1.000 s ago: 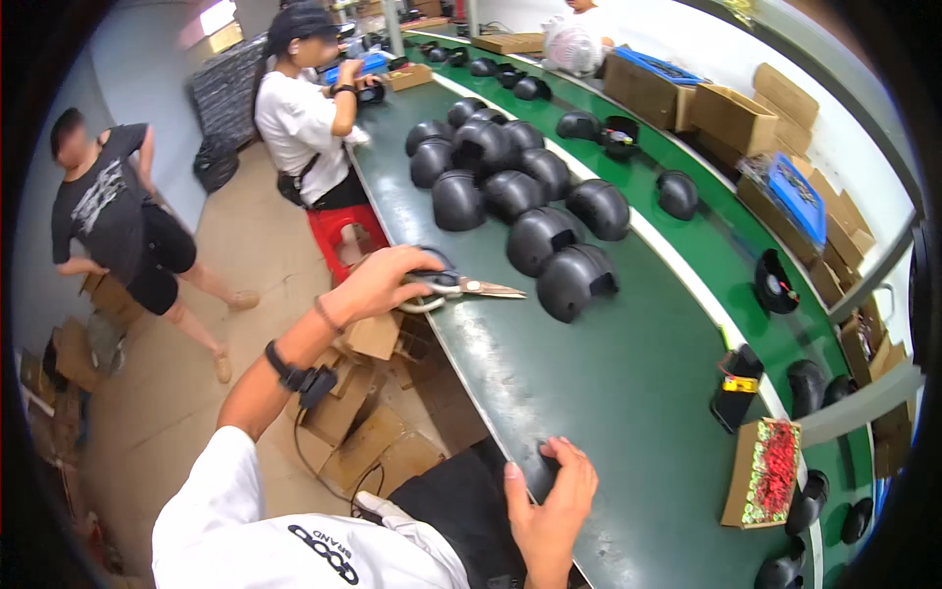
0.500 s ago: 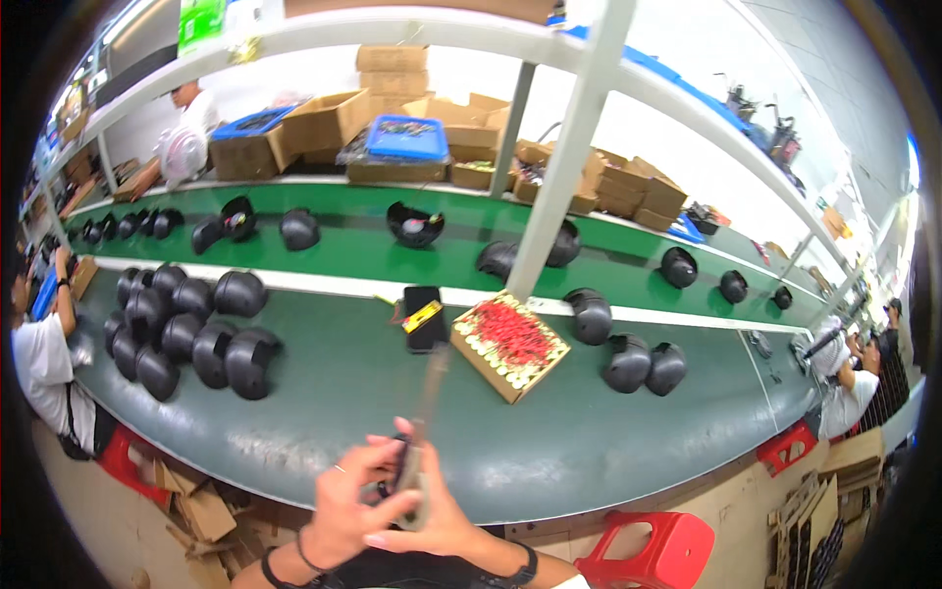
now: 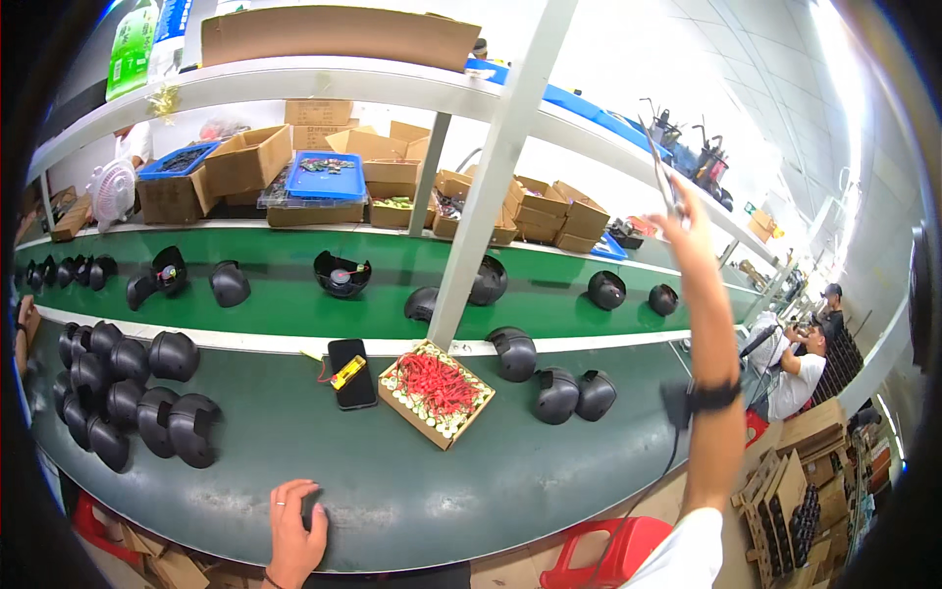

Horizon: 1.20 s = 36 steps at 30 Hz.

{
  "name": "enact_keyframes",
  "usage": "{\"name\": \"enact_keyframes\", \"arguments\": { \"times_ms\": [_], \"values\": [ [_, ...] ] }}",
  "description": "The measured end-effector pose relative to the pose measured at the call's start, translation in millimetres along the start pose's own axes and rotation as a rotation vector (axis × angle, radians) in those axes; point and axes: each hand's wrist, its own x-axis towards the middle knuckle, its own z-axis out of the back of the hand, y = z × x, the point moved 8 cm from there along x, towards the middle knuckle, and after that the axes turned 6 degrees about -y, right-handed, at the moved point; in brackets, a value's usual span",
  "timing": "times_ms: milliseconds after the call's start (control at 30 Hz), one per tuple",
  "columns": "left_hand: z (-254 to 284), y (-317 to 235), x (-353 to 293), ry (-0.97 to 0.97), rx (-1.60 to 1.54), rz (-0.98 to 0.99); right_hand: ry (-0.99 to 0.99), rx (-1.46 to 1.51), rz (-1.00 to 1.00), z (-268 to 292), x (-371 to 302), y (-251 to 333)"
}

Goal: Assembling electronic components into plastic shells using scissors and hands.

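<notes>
My right hand [image 3: 679, 228] is raised high at the right, level with the upper shelf rail. Its fingers close on a long, thin, pointed metal tool [image 3: 659, 162]; the exact kind is unclear. Low at the table's front edge, my left hand [image 3: 294, 530] curls around a small dark piece [image 3: 314, 508], partly hidden by the fingers. Beyond it lie a black phone [image 3: 353, 391] with a yellow wired piece [image 3: 348, 373] on top, and a cardboard box [image 3: 437, 430] of red-wired, pale round parts. Several black curved shells [image 3: 155, 417] cluster at the left.
A shelf post [image 3: 491, 187] rises between the table and the green belt [image 3: 275, 285], which carries more shells. Three black shells [image 3: 557, 396] sit right of the box. A cord [image 3: 667, 456] hangs near my right wrist. A red stool [image 3: 613, 550] stands at the front edge.
My hands have come apart. The right one has swung up and right with the tool; the left has dropped left to the table edge. The view has shifted to the right and up.
</notes>
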Motion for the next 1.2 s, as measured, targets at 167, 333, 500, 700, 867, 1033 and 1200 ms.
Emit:
{"name": "enact_keyframes", "arguments": {
  "times_ms": [167,333,500,700,867,1033,1200],
  "values": [
    [-12.0,1.1,5.9,-0.029,0.044,0.001,-0.13,-0.285,0.026,-7.7,193.1,-16.5],
    [-5.0,2.9,-5.7,-0.054,0.101,0.057,-0.036,-0.008,-0.116,-69.7,203.6,-40.6],
    [-13.0,3.1,7.4,-0.006,0.107,-0.004,-0.284,0.169,0.209,-37.9,80.4,-69.9],
    [-4.3,5.7,9.7,0.001,0.092,0.022,0.11,0.372,0.114,-111.9,-201.2,6.8],
    [-4.7,8.7,22.0,0.147,0.005,0.08,0.637,0.378,0.047,-161.4,-355.9,23.5],
    [-32.1,31.0,148.8,0.171,-0.528,0.192,0.948,0.488,-0.19,-216.0,-425.5,10.3],
    [-127.1,91.2,339.7,0.122,-0.288,0.23,0.947,0.386,-0.06,-228.0,-443.1,8.5]
  ]
}}
